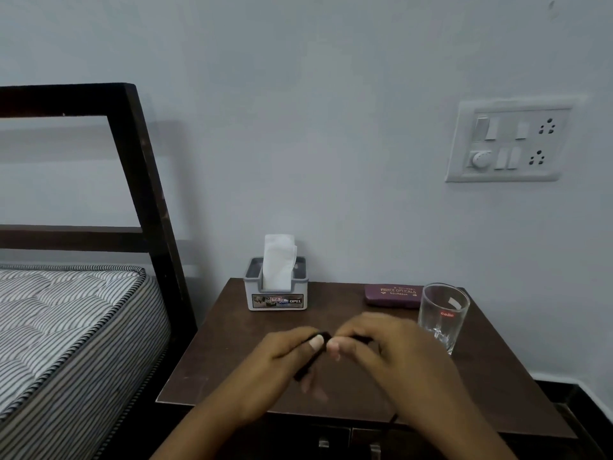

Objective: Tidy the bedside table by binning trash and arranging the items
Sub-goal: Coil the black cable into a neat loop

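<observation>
Both hands on a dark item

Left hand (285, 363) and right hand (388, 353) meeting above the tabletop (212, 353), fingers (315, 343) pinching a thin black object (306, 365), too blurred to identify. Behind: tissue holder (277, 293), spectacle case (393, 295), glass (442, 315).

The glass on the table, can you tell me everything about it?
The glass is a clear, empty tumbler with a thick base and small red lettering on its side. It stands upright near the right edge of the dark wooden bedside table, just in front of the maroon spectacle case. Neither hand touches it.
</observation>
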Motion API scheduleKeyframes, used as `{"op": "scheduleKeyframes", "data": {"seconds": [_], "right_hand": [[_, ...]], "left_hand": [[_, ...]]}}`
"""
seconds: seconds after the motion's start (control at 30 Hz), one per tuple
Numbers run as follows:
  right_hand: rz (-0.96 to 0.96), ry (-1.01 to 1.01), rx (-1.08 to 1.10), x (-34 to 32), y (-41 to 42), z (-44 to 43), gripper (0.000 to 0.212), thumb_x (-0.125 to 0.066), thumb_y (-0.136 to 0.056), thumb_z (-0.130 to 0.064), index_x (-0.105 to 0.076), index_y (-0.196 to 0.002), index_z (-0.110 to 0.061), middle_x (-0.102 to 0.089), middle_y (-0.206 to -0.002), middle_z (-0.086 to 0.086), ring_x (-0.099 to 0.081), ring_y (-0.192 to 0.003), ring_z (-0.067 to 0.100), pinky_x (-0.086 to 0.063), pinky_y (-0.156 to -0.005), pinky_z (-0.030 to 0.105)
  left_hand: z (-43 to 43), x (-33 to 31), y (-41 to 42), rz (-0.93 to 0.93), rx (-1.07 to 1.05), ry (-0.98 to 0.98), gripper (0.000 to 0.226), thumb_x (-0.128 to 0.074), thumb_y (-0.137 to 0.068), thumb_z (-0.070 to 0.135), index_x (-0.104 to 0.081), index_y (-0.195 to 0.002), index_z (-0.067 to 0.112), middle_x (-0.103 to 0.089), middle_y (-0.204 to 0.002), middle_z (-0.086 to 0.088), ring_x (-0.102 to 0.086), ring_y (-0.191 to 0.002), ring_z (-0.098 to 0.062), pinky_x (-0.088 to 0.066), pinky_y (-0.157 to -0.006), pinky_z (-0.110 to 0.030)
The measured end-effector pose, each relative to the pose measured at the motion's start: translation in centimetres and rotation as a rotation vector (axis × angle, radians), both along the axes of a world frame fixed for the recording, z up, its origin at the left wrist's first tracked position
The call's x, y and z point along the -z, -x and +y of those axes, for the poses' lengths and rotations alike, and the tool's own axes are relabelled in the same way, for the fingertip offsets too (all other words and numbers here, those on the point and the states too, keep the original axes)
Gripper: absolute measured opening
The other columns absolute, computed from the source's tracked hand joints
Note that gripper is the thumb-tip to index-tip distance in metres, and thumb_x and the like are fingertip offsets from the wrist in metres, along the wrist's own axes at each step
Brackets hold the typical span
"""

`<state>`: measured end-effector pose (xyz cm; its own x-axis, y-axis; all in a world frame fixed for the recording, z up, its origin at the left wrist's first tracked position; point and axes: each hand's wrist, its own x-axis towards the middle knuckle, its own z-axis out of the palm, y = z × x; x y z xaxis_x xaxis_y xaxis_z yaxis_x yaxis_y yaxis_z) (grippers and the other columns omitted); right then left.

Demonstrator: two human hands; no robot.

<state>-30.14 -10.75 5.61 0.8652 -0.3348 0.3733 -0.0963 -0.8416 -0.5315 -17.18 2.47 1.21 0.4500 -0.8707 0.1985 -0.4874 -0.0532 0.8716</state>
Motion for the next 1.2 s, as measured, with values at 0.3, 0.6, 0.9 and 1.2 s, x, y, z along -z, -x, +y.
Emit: {"op": "scheduleKeyframes", "data": {"seconds": [0.3,0.6,0.9,1.2], "right_hand": [[-0.327,-0.471,-0.084,2.8,-1.7,-0.5,0.033,-0.053,-0.075,-0.058,-0.071,-0.079,-0.031,-0.062,-0.064,-0.012,-0.057,-0.064,0.003,-0.044,-0.065,0.023],[-0.043,-0.139,0.158,5.7,-0.4,2.3,0.018,-0.041,-0.091,-0.05,-0.05,-0.106,-0.044,-0.057,-0.099,-0.017,-0.056,-0.092,0.003,-0.043,-0.072,0.025],[0.163,-0.097,0.137,3.2,1.1,2.5,0.013,-0.042,-0.085,-0.058,-0.05,-0.088,-0.048,-0.055,-0.093,-0.024,-0.056,-0.095,-0.003,-0.043,-0.08,0.02],[-0.026,0.056,0.118,2.3,1.7,0.2,0.02,-0.05,-0.078,-0.063,-0.052,-0.095,-0.053,-0.049,-0.103,-0.019,-0.053,-0.087,-0.001,-0.043,-0.071,0.016]], "left_hand": [[-0.5,-2.3,1.6,1.071,0.159,0.411,0.022,-0.065,-0.081,0.028,-0.065,-0.077,0.007,-0.035,-0.038,0.006,-0.043,-0.033,-0.012,-0.057,-0.07,-0.039],[-1.5,-1.7,1.9,0.926,-0.142,0.602,0.032,-0.046,-0.088,0.023,-0.06,-0.103,-0.001,-0.06,-0.064,-0.007,-0.069,-0.093,-0.036,-0.058,-0.081,-0.033],[-2.0,1.2,1.5,-0.058,-0.284,0.206,0.016,-0.047,-0.095,0.031,-0.058,-0.099,0.022,-0.075,-0.09,0.011,-0.066,-0.094,0.0,-0.048,-0.084,-0.021],[-1.2,1.9,3.0,0.16,-0.029,0.086,0.03,-0.039,-0.094,0.035,-0.061,-0.076,0.025,-0.056,-0.054,0.0,-0.061,-0.065,-0.014,-0.044,-0.072,-0.038]]}}
